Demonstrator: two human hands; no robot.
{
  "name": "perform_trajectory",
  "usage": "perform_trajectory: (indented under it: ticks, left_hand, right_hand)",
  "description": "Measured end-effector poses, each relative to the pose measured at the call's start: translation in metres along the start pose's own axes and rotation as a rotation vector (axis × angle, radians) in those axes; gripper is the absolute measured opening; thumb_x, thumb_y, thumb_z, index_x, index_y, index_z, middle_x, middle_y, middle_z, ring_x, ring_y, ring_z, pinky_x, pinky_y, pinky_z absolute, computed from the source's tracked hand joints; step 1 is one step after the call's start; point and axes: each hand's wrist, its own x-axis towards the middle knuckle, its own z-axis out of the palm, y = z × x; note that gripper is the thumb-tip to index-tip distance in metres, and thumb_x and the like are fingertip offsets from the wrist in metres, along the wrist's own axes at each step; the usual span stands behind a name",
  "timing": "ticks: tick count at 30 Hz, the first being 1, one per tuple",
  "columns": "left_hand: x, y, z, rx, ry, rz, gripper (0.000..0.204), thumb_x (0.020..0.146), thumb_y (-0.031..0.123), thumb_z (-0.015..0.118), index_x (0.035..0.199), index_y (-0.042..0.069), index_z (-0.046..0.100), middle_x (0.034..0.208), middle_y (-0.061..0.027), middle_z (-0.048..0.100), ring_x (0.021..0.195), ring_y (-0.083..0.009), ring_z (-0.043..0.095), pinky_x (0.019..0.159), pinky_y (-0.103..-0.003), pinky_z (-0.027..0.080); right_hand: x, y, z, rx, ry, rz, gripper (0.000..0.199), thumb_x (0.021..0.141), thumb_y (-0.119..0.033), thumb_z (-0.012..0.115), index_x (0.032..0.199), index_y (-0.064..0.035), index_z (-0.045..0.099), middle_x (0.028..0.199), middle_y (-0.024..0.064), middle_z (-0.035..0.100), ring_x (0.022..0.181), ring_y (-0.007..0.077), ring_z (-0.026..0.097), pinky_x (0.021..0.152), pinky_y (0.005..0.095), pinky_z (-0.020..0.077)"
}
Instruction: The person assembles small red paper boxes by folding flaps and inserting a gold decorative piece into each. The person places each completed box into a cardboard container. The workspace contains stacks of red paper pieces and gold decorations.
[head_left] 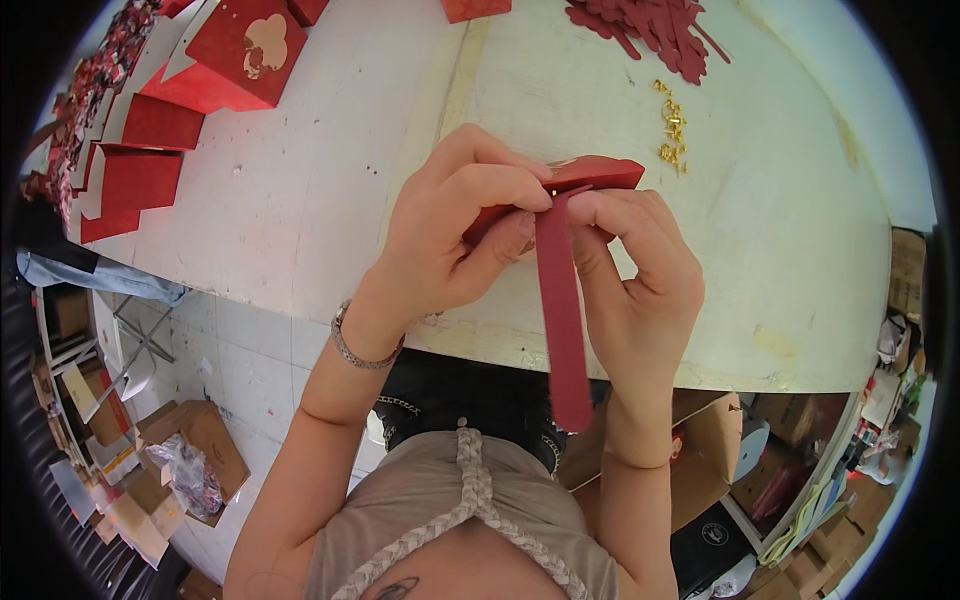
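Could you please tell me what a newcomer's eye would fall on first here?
Probably the long dark red strip in the middle, extending downward from between the left hand and the right hand. Next might come the small gold pieces beyond the right hand, and the bright red boxes at the upper left.

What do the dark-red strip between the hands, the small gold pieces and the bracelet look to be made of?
Dark-red strip: perhaps felt or thick paper, matte; its even surface shows no shine.
Small gold pieces: likely polished metal, given their bright yellow glints; coated plastic remains possible.
Bracelet: seemingly silver-toned metal, textured, judging by its grey sheen and patterned band.
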Motion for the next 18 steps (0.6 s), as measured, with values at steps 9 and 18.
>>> perform_trajectory:
  ticks: [9, 18]
  left_hand:
    - [0.01, 0.008, -0.006, 0.144, -0.03, 0.012, 0.022, 0.077, 0.002, 0.07, 0.097, 0.005, 0.06, 0.082, -0.008, 0.064, 0.067, -0.0161, 0.059, 0.055, -0.025, 0.048]
    - [0.049, 0.04, -0.013, 0.438, -0.188, 0.048, 0.027, 0.07, -0.008, 0.064, 0.095, 0.002, 0.066, 0.08, -0.0078, 0.062, 0.065, -0.0177, 0.061, 0.055, -0.025, 0.049]
  right_hand:
    - [0.012, -0.002, 0.004, -0.144, 0.216, -0.031, 0.02, 0.066, 0.001, 0.075, 0.082, -0.0065, 0.066, 0.105, 0.0092, 0.06, 0.088, 0.0218, 0.054, 0.075, 0.0309, 0.0421]
    - [0.009, 0.019, -0.004, 0.16, -0.028, 0.017, 0.015, 0.068, -0.006, 0.074, 0.079, -0.0095, 0.065, 0.078, 0.0, 0.064, 0.078, 0.0191, 0.057, 0.08, 0.0336, 0.0392]
